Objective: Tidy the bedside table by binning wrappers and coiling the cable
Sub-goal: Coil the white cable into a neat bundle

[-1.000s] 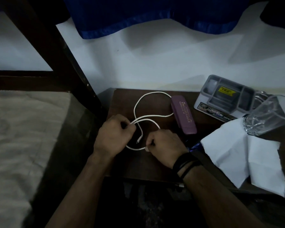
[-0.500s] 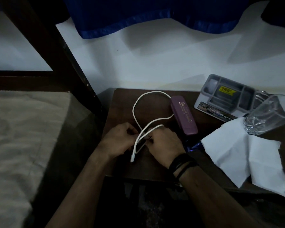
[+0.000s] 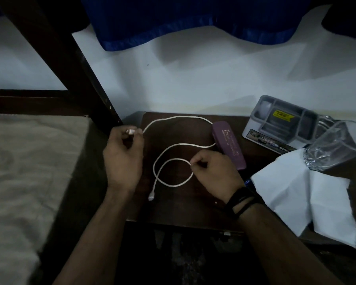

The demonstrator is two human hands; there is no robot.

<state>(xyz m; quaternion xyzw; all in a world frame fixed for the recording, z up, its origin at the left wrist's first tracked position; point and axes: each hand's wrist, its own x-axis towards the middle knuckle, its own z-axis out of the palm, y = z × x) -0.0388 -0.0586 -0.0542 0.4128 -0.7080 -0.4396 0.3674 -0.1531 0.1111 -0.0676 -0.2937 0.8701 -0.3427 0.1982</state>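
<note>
A thin white cable lies in loose curves on the dark wooden bedside table. My left hand pinches one plug end of it at the table's left edge. My right hand pinches the cable at a small loop near the table's middle. The other plug end lies free on the wood below that loop. A white crumpled paper sheet lies on the right.
A purple case lies beside the cable. A grey compartment tray stands at the back right, with a clear glass on the paper. A bed and dark bedpost are at left.
My hands have moved apart. The left hand carried one plug end up and left, drawing the cable out. The right hand moved right with a loop. The other plug now lies free.
</note>
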